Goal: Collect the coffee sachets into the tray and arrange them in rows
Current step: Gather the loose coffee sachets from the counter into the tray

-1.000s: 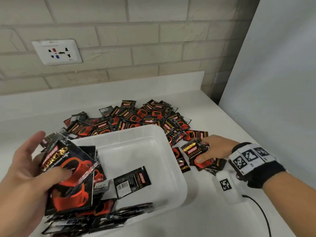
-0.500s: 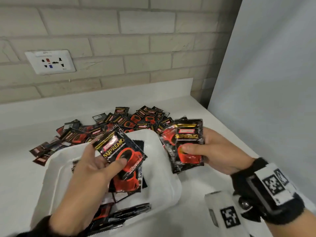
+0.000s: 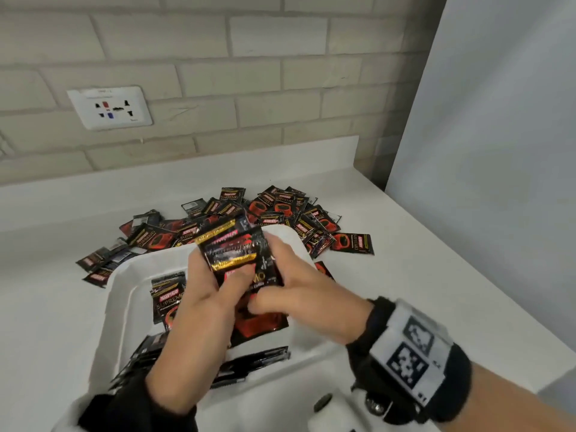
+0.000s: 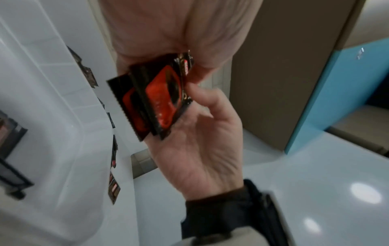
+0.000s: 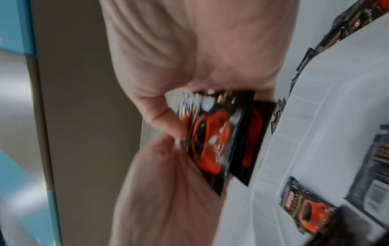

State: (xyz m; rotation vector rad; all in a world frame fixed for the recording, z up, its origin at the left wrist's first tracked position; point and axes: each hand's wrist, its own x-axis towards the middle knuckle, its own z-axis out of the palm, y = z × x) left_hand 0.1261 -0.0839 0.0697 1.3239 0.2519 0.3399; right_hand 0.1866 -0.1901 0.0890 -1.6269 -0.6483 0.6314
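Observation:
Both hands meet above the white tray [image 3: 116,307] and hold one stack of black-and-red coffee sachets [image 3: 234,251] between them. My left hand [image 3: 215,282] grips the stack from the left with its thumb on the front. My right hand [image 3: 290,286] pinches it from the right. The held sachets [image 4: 156,99] show fanned out in the left wrist view and blurred [image 5: 219,141] in the right wrist view. Inside the tray lie a few sachets [image 3: 165,302] and a row [image 3: 258,358] along its near side. Several loose sachets [image 3: 280,213] are piled on the counter behind the tray.
The white counter [image 3: 405,275] ends at a brick wall with a socket plate [image 3: 109,109]. A grey panel [image 3: 498,135] stands close on the right. A white marker block [image 3: 330,414] hangs under my right wrist. The tray wall [image 4: 52,116] is beside the hands.
Half a second ago each hand held its own sachets apart. Now the hands have come together over the tray, and the two lots form one stack.

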